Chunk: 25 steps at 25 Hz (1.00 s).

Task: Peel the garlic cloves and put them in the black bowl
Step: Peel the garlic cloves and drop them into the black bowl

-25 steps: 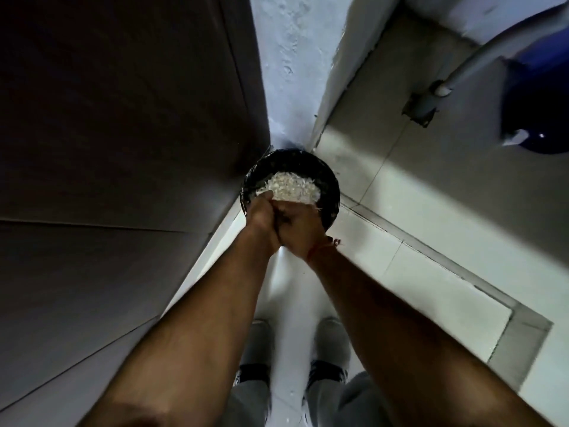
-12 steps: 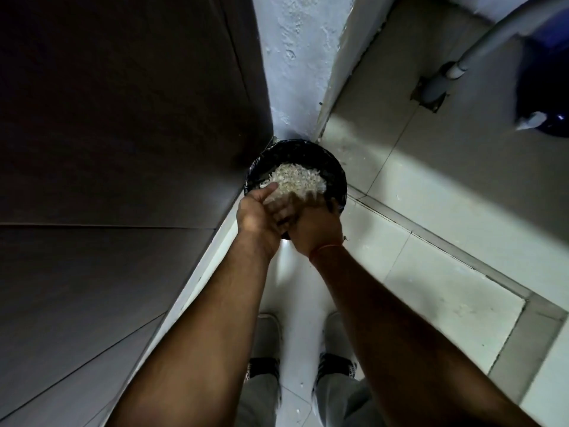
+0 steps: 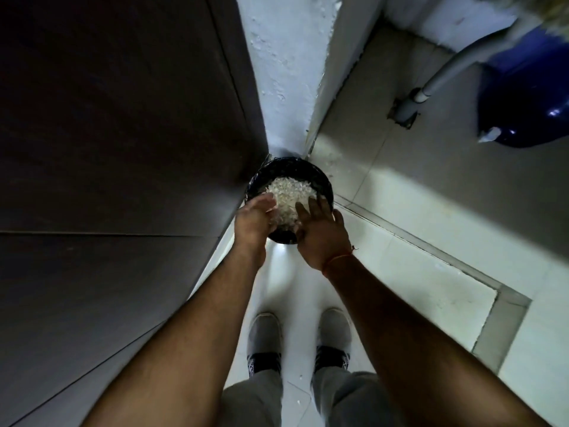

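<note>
1. I look straight down at a black bowl (image 3: pixel 320 180) that sits in the corner where a dark panel (image 3: pixel 123 149) meets a pale blue wall (image 3: pixel 283 72).
2. The bowl holds a heap of pale, flaky white bits (image 3: pixel 289 192); I cannot tell whether they are garlic skins or peeled cloves.
3. My left hand (image 3: pixel 252 220) reaches over the bowl's near-left rim with its fingers loosely extended, the thumb lying against the edge of the heap. It grips nothing that I can see.
4. My right hand (image 3: pixel 320 235) hovers over the near-right rim, its fingers spread and fairly straight, pointing into the bowl. It too holds nothing visible. A thin orange thread (image 3: pixel 337 258) circles that wrist.
5. The two hands stand just apart, with a strip of the heap showing between them.
6. Below, I see two grey shoes (image 3: pixel 300 334) on the white tiled floor (image 3: pixel 400 272).
7. At upper right a dark blue container (image 3: pixel 529 97) stands beside a grey pipe (image 3: pixel 443 75); its contents are hidden from me.
</note>
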Tool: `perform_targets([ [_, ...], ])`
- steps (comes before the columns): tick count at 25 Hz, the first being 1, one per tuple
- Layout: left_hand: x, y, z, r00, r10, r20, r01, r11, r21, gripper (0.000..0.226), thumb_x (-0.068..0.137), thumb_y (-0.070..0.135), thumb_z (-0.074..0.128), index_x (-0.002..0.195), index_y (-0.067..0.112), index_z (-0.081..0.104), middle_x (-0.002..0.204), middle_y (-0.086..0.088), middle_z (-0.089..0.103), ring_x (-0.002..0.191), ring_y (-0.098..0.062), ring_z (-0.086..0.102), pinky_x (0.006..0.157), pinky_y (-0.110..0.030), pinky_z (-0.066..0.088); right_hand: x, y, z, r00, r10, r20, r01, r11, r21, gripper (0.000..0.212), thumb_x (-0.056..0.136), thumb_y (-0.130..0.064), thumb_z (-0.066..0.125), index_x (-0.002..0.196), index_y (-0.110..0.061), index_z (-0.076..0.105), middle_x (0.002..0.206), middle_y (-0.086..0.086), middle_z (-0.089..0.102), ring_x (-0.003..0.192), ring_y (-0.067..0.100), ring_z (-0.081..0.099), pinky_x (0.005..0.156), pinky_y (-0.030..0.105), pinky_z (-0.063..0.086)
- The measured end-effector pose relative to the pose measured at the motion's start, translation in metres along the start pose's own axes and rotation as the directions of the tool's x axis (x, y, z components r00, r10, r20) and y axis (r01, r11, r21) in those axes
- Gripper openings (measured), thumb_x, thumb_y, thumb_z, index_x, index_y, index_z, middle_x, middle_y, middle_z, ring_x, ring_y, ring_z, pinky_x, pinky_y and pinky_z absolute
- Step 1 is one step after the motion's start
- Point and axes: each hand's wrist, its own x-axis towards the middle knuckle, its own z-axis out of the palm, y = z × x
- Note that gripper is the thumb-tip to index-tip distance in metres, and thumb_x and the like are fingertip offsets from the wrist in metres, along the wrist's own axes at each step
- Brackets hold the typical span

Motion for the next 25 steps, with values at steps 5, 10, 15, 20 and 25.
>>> perform_targets([
  [5,-0.097,0.044,-0.003,0.923,0.267,0.278,-0.380,0.511,0.771,0.052,0.099,0.037,0.052,0.143,0.011,0.059,0.147,-0.016,0.056,0.139,-0.031,0.048,0.116,-0.033,0.034,-0.099,-0.018,-0.094,1.000,0.010,-0.025,-0.008,0.997,0.073,0.065,0.103,-0.035,0.041,0.163,-0.023,0.018,0.171,0.007,0.009,0.158,0.027,0.000,0.125,0.053,0.010],
  [10,-0.241,0.134,0.010,0.808,0.243,0.537,-0.580,0.162,0.798,0.070,0.097,0.049,0.032,0.150,0.006,0.048,0.156,-0.023,0.042,0.147,-0.036,0.036,0.124,-0.039,0.025,-0.224,-0.033,-0.216,0.991,0.065,-0.114,-0.056,0.995,0.082,0.064,0.105,-0.037,0.040,0.163,-0.022,0.018,0.171,0.007,0.011,0.158,0.027,0.004,0.125,0.052,0.014],
  [15,-0.373,0.192,0.050,0.657,0.203,0.726,-0.730,-0.070,0.680,0.073,0.100,0.059,0.024,0.155,0.013,0.041,0.163,-0.017,0.035,0.152,-0.032,0.028,0.125,-0.043,0.024,-0.357,-0.019,-0.319,0.951,0.196,-0.241,-0.163,0.975,0.150,0.060,0.106,-0.040,0.038,0.162,-0.023,0.022,0.170,0.007,0.014,0.158,0.027,0.007,0.123,0.053,0.018],
  [20,-0.508,0.199,0.127,0.439,0.115,0.891,-0.854,-0.256,0.453,0.065,0.106,0.053,0.030,0.159,0.016,0.033,0.167,-0.014,0.026,0.156,-0.029,0.021,0.127,-0.040,0.019,-0.498,0.037,-0.370,0.865,0.359,-0.350,-0.299,0.930,0.215,0.061,0.105,-0.037,0.034,0.163,-0.023,0.017,0.171,0.007,0.009,0.158,0.025,0.004,0.124,0.049,0.019],
  [25,-0.610,0.136,0.210,0.262,-0.027,0.965,-0.912,-0.333,0.238,0.064,0.107,0.052,0.032,0.162,0.019,0.027,0.170,-0.009,0.019,0.158,-0.025,0.014,0.127,-0.042,0.018,-0.622,0.110,-0.354,0.749,0.545,-0.376,-0.431,0.833,0.348,0.063,0.105,-0.032,0.038,0.163,-0.022,0.016,0.171,0.006,0.010,0.158,0.023,0.005,0.125,0.045,0.018],
])
